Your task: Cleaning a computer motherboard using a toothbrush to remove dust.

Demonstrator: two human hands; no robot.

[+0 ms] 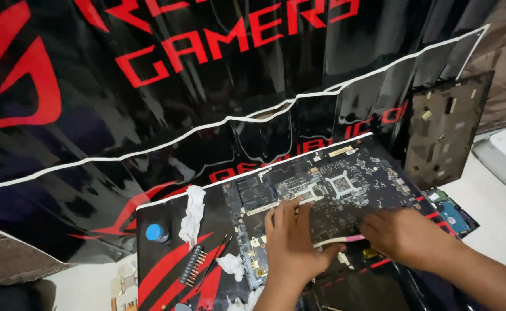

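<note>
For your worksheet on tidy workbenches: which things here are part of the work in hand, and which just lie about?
In hand: circuit board, left hand, right hand, pale tool.

Lying about: blue-capped bottle, crumpled tissue, bit set, dark panel, drive.

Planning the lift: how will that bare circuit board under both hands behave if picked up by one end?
The circuit board is wide, thin and flat, so probably light but liable to flex. Its exposed chips look fragile. Left hand and right hand both press on it, on the glossy mat; it may slide.
</note>
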